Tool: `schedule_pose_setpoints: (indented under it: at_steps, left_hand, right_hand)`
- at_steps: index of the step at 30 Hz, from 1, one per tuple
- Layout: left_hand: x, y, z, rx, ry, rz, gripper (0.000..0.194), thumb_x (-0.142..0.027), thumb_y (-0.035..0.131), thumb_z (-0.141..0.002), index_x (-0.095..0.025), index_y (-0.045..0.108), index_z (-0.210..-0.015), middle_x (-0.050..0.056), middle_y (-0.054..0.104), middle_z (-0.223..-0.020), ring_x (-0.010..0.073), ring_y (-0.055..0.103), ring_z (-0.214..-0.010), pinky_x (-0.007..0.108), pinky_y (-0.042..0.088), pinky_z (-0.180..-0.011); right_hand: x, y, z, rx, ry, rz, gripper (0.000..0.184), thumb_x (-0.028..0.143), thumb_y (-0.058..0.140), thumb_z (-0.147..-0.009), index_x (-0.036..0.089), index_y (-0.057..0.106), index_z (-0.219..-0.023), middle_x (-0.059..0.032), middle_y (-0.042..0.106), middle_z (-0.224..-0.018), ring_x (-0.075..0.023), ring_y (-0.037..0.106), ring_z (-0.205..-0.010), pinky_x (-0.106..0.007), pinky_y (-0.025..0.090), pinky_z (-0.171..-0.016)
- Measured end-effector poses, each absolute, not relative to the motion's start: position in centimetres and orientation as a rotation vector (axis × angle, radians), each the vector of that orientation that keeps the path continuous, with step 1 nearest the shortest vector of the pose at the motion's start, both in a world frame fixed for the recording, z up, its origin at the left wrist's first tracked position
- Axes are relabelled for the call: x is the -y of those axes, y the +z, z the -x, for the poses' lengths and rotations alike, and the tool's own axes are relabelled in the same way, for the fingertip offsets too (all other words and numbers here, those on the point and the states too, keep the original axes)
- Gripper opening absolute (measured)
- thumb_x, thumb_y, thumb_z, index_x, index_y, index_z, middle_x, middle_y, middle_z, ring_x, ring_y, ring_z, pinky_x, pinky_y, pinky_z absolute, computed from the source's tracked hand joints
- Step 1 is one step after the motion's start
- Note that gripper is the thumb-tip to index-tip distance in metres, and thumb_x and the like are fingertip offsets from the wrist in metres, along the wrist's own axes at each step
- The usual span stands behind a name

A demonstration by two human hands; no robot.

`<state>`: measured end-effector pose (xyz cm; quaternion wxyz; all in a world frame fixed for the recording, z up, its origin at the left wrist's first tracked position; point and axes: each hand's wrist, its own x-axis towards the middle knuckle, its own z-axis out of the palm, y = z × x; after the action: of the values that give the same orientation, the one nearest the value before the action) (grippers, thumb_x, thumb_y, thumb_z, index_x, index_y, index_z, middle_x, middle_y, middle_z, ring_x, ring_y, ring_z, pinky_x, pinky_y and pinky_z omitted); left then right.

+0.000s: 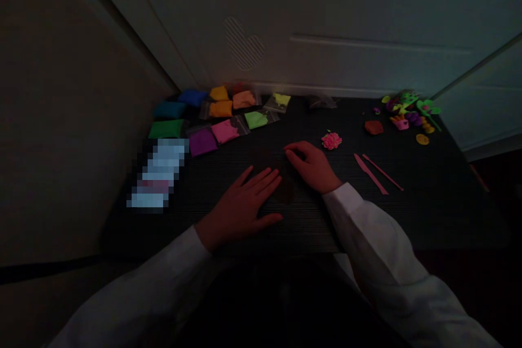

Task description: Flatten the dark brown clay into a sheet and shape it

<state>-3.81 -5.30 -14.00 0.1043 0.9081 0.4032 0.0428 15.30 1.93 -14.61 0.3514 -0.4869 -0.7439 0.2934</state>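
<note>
The scene is very dark. My left hand (244, 202) lies flat on the dark table (428, 212), fingers stretched out and apart. A dim brown patch of clay (286, 191) lies just right of its fingertips. My right hand (312, 166) rests on the table beside it, fingers curled down as if pinching; what they hold, if anything, I cannot make out. A small pink clay flower (331, 141) sits just beyond the right hand. Two pink modelling tools (377, 173) lie to the right.
Several bags of coloured clay (222, 119) lie at the back left. A brown clay lump (373, 127) and a colourful clay figure (410, 109) stand at the back right. A blurred-out item (158, 174) lies at the left. A white wall runs behind.
</note>
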Motion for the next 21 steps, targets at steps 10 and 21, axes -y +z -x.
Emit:
schedule_pose_setpoints:
  at_steps: [10, 21]
  left_hand:
    - [5.1, -13.7, 4.1, -1.201, 0.136, -2.662, 0.068, -0.058, 0.031, -0.081, -0.02, 0.019, -0.137, 0.005, 0.023, -0.143, 0.0207, 0.018, -0.132, 0.044, 0.008, -0.109]
    - [4.0, -13.6, 4.2, -1.262, 0.09, -2.677, 0.067, -0.058, 0.028, -0.082, -0.019, 0.021, -0.136, 0.006, 0.022, -0.143, 0.0207, 0.018, -0.132, 0.043, 0.008, -0.11]
  right_hand:
    - [-2.0, -14.6, -15.3, 1.951, 0.746, 1.283, 0.02, 0.027, 0.047, -0.081, 0.018, 0.061, -0.092, -0.004, 0.062, -0.088, -0.0144, 0.056, -0.081, -0.029, 0.044, -0.074]
    - [-1.9, -14.7, -15.3, 1.928, 0.758, 1.277, 0.019, 0.027, 0.048, -0.081, 0.018, 0.062, -0.092, -0.0034, 0.062, -0.087, -0.014, 0.056, -0.079, -0.029, 0.045, -0.072]
